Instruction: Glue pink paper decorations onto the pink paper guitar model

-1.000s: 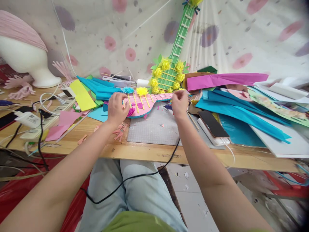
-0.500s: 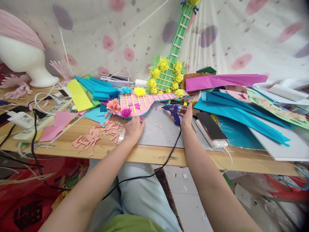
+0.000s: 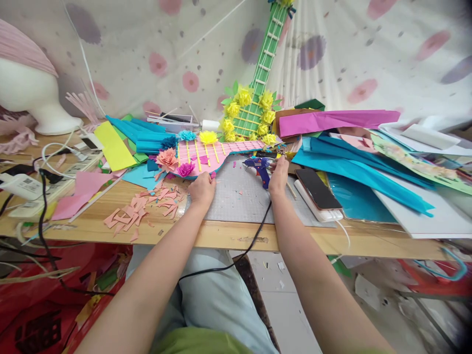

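Note:
A pink paper guitar with yellow strips and paper flowers lies on the grey cutting mat. My left hand rests on the mat, its fingers lying loosely with the tips at the guitar's lower edge. It holds nothing. A blue glue gun lies on the mat just right of the guitar body, its black cord running off the table edge. My right hand lies beside the gun with fingers stretched out, touching its right side.
A green paper guitar with yellow flowers leans on the back cloth. Pink paper scraps litter the wooden table at left. A phone sits right of my hand, with blue and magenta paper sheets beyond. A power strip and cables sit far left.
Both hands came down from the pink guitar's top to the mat. The left uncovered the flowers and settled at the guitar's lower edge; the right moved beside the glue gun.

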`<state>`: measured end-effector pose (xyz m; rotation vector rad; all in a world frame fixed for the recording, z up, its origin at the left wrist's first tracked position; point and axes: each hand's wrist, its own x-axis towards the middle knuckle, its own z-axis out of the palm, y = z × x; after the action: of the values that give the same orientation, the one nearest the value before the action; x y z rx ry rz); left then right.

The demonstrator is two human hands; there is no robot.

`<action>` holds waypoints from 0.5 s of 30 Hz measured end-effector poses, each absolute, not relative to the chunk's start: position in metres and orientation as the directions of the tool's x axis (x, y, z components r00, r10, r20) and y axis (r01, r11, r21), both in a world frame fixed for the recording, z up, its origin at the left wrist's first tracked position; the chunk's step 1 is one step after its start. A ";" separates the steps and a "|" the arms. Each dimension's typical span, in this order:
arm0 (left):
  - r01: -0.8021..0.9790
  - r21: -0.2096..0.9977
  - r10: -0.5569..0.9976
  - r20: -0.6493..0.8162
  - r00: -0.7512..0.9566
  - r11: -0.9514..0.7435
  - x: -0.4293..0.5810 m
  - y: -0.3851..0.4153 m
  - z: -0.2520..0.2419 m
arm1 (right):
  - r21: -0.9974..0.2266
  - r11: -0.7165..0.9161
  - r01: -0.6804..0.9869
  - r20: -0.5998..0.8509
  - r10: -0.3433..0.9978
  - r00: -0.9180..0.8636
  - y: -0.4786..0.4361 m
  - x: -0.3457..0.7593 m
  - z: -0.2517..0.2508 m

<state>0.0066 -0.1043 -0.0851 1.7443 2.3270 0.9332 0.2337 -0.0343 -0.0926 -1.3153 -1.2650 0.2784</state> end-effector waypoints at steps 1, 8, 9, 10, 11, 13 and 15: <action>0.837 0.532 0.895 0.301 -0.329 0.129 0.006 -0.106 -0.084 | -0.830 0.295 0.473 0.523 0.705 0.479 -0.042 0.231 -0.086; 0.699 0.666 0.898 0.432 -0.079 -0.259 0.002 -0.123 -0.083 | -0.783 0.493 0.378 0.553 0.831 0.062 -0.085 0.178 -0.055; 0.678 0.677 0.900 0.432 -0.051 -0.287 0.001 -0.125 -0.084 | -0.828 0.476 0.297 0.479 0.875 -0.069 -0.086 0.169 -0.056; 0.659 0.693 0.908 0.417 -0.036 -0.292 0.001 -0.125 -0.085 | -0.873 0.436 0.216 0.403 0.897 -0.180 -0.086 0.160 -0.058; 0.641 0.714 0.921 0.389 -0.030 -0.280 0.000 -0.125 -0.085 | -0.912 0.382 0.148 0.337 0.905 -0.262 -0.086 0.153 -0.061; 0.611 0.751 0.943 0.331 -0.019 -0.251 0.000 -0.124 -0.086 | -0.962 0.271 0.042 0.240 0.906 -0.348 -0.082 0.144 -0.068; 0.590 0.765 0.951 0.309 0.014 -0.257 0.000 -0.122 -0.087 | -0.982 0.187 -0.011 0.178 0.912 -0.370 -0.079 0.142 -0.074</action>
<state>-0.0002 -0.1222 -0.0872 1.8744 1.5738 1.1398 0.1417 -0.0789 -0.0735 -0.8813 -1.5826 1.3194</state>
